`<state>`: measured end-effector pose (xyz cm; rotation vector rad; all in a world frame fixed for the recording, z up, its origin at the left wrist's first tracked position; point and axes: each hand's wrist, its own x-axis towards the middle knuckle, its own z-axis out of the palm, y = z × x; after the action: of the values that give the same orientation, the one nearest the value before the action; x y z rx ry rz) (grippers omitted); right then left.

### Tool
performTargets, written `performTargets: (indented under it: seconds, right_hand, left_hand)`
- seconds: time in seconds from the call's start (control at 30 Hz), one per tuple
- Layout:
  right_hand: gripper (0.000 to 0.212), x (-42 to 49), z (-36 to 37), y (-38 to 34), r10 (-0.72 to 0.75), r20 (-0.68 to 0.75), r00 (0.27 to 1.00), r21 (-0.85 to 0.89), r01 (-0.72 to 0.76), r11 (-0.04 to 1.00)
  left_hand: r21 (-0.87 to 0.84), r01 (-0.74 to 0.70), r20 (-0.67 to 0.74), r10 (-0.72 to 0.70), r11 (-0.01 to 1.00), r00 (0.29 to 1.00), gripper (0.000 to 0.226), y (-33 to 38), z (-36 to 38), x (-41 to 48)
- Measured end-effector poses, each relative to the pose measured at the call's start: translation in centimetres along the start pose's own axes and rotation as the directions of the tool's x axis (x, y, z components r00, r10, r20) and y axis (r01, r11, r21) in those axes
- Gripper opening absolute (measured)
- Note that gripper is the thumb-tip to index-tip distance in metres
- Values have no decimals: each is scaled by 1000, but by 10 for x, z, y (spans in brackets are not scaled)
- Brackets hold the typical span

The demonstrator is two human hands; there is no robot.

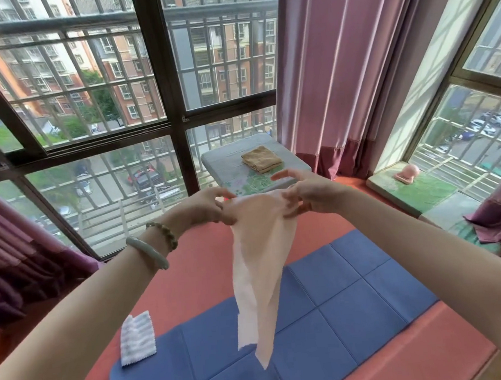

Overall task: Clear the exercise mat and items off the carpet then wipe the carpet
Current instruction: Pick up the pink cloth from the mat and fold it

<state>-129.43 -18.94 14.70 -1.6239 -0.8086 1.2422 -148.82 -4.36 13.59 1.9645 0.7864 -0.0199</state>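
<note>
Both hands (211, 207) (307, 197) pinch a pale cloth (260, 267) above the blue mat (344, 312).

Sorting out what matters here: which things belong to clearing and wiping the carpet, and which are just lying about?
Job: blue exercise mat, striped cloth, red carpet, pale cloth pinched by left hand and right hand.
Lying about: folded tan towel on grey cushion, pink object on sill, curtains.

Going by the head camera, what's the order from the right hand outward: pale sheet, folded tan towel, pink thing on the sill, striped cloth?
1. The pale sheet: pinched by the right hand.
2. The folded tan towel: just beyond, on the cushion.
3. The pink thing: off right, on the sill.
4. The striped cloth: low left, overlapping the blue mat.
</note>
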Motion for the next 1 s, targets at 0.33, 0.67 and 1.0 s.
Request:
performTargets:
  seconds: [0.33, 0.67, 1.0]
  right_hand:
    - [51, -5, -19, -24, 137, 97, 986, -191, -117, 975]
    - [34, -9, -4, -35, 166, -23, 986, -380, -162, 911]
    - [48, -9, 7, -25, 129, 4, 992, -395, -117, 911]
  left_hand:
    - [-295, -176, -206, 117, 939, 972, 19, 18, 0, 3]
    - [115, -129, -188, 149, 985, 971, 39, 25, -5, 3]
    - [279, -102, -288, 184, 955, 940, 17, 32, 1, 7]
